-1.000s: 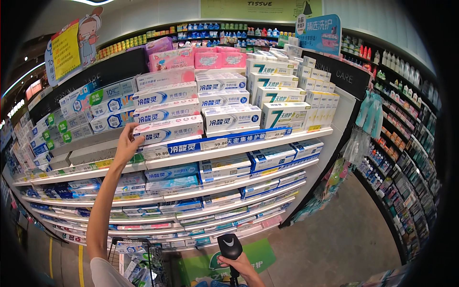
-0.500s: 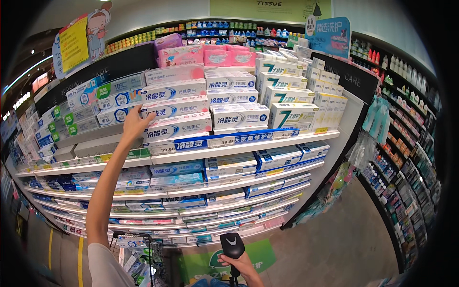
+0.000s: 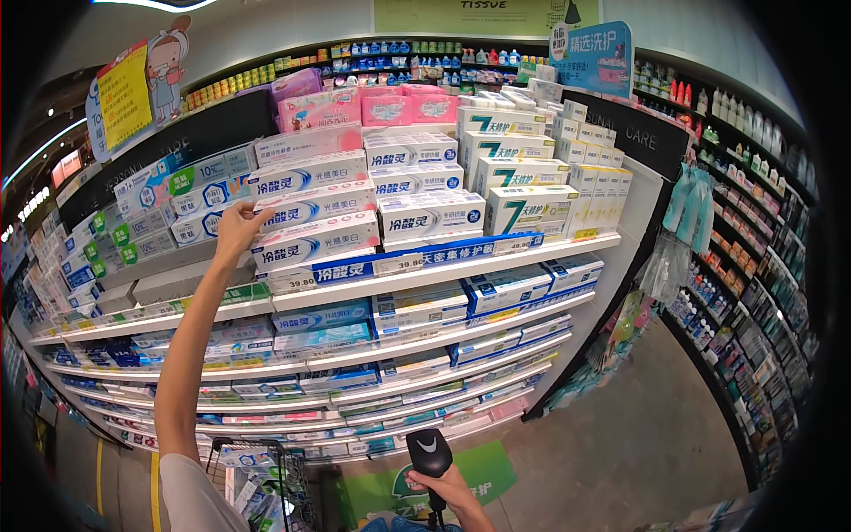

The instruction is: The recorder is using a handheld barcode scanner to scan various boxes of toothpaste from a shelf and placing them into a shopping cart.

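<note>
My left hand (image 3: 237, 230) reaches up to the top shelf, its thumb and fingers closed at the left end of a white toothpaste box (image 3: 315, 211). That box lies in a stepped stack, with a like box (image 3: 319, 239) below it and others above and behind. My right hand (image 3: 454, 489) is low in front of me, wrapped round the handle of a black handheld scanner (image 3: 431, 450). Just right of the left hand's stack stand more toothpaste boxes (image 3: 433, 215) with blue print, then boxes with a large green numeral (image 3: 530, 213).
Below the top shelf's edge (image 3: 461, 266) run several lower shelves of boxes. A black wire basket (image 3: 282, 470) holding packages stands under my left arm. Bagged goods (image 3: 691, 213) hang at the display's right end. Another stocked shelf (image 3: 753, 293) curves along the right.
My left hand has drawn slightly left along the box end, and its thumb now covers less of the front. The view has shifted a little. My right hand still holds the scanner.
</note>
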Demonstrator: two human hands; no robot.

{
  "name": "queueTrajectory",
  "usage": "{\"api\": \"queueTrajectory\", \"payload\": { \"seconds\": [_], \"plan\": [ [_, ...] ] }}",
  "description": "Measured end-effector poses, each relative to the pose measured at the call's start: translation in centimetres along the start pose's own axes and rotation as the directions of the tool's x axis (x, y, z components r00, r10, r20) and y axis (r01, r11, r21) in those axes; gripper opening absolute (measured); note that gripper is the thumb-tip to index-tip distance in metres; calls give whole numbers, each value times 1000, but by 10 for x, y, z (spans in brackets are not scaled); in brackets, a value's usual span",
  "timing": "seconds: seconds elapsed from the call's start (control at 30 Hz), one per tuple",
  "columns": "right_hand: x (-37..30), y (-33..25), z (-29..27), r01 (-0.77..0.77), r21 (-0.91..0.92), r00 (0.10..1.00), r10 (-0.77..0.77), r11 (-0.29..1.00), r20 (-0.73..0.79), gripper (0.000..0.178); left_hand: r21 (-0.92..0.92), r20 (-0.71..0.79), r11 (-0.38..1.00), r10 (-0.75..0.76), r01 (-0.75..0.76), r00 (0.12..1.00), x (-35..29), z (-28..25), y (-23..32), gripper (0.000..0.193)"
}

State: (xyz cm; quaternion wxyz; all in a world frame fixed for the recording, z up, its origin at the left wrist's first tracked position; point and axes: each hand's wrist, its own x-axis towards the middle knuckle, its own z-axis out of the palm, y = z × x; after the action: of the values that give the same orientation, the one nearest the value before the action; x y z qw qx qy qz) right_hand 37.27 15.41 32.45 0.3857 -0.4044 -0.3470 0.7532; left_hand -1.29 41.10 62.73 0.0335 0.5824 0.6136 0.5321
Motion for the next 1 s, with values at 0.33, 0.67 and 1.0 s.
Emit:
{"api": "queueTrajectory", "payload": {
  "seconds": [0.33,0.67,1.0],
  "plan": [
    [-3,3,0,52,51,999,-52,997,-3,34,215,-83,975,-43,61,996,-1,13,7,65],
    [-6,3,0,36,41,999,-36,999,-6,32,236,-46,971,44,-32,998,-5,17,1,66],
    [-7,6,-3,39,39,999,-39,998,-6,33,307,-89,946,141,-108,986,-18,9,6,56]
  ]
}}
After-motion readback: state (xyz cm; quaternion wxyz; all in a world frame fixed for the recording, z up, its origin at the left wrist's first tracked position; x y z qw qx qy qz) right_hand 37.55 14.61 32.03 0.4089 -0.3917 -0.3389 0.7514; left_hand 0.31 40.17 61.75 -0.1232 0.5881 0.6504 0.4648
